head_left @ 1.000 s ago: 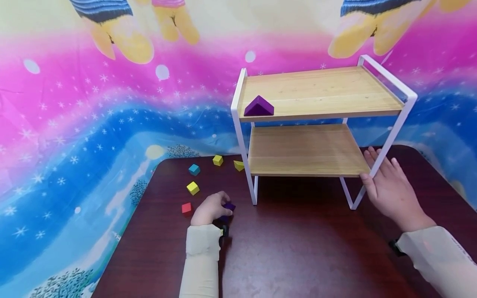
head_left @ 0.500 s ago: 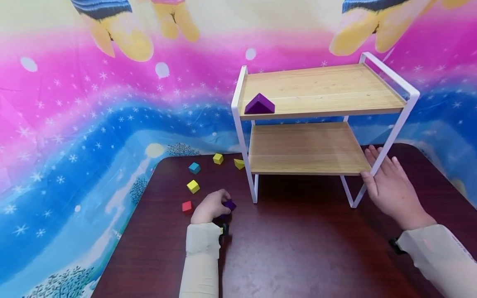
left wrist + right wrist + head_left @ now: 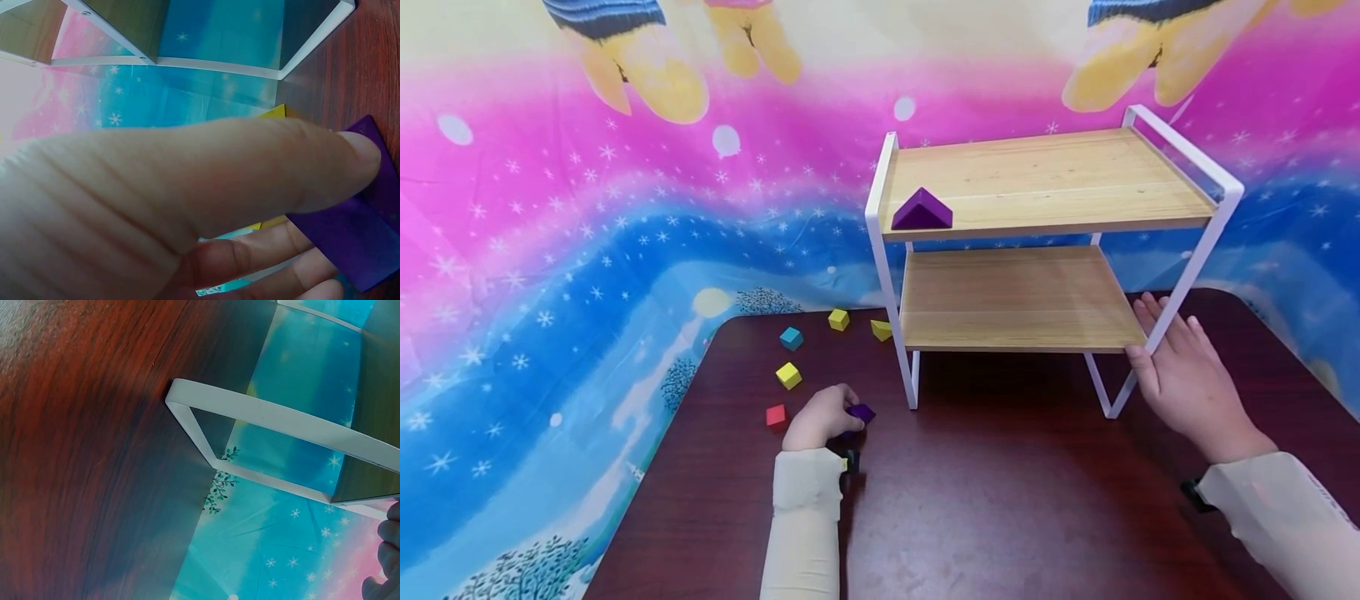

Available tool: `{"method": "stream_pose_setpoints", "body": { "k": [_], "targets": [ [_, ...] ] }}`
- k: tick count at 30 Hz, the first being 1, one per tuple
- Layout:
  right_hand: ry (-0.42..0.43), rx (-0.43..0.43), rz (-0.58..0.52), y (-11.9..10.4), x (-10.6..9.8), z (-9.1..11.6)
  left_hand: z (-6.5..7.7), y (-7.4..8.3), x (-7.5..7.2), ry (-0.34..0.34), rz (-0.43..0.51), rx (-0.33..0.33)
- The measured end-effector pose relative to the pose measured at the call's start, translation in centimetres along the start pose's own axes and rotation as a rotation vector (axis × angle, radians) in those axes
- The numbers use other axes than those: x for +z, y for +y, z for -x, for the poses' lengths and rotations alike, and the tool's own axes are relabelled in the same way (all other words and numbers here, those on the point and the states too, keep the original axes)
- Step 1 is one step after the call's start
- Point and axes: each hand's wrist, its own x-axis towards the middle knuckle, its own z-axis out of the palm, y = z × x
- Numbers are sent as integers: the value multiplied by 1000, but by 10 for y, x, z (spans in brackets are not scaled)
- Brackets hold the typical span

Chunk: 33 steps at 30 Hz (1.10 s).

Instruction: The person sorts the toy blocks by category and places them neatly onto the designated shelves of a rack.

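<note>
Honestly, barely anything shifts over the last second: the view tips a hair and that's about it. Lower middle of the frame, left of centre, the left hand (image 3: 823, 417) keeps its pinch on a purple block (image 3: 861, 413), thumb across one face, fingers on the other side, same spot as before. Can't tell if the block is fully down or slightly lifted. Over at the right, the right hand (image 3: 1198, 387) stays put with fingers pretty much straight against the side of the shelf unit (image 3: 886, 283), holding nothing I can see, thumb at the lower board's (image 3: 1000, 300) corner. So I'd call it a pause: block pinched, shelf unit maybe being steadied.

Surface is a dark reddish wood-grain table (image 3: 985, 500). Going left to right: red block (image 3: 776, 417), yellow cube (image 3: 788, 376), teal cube (image 3: 791, 338), second yellow cube (image 3: 838, 320), then a yellow wedge (image 3: 881, 330) by the shelf unit's left side. A purple wedge (image 3: 922, 210) sits on the top board's (image 3: 1045, 179) front left corner. Behind it all there's a snowflake-print backdrop (image 3: 625, 233), blue low, pink higher up.
</note>
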Motion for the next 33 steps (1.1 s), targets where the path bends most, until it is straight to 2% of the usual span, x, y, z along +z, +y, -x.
{"method": "stream_pose_setpoints", "body": {
  "k": [12, 26, 33],
  "targets": [
    [-10, 16, -9, -2, 1, -1, -1, -3, -1, 7, -10, 20],
    [11, 1, -11, -2, 2, -1, -2, -6, 0, 27, 44, 22],
    [5, 10, -6, -1, 2, 0, -4, -7, 1, 22, 48, 46]
  ]
}}
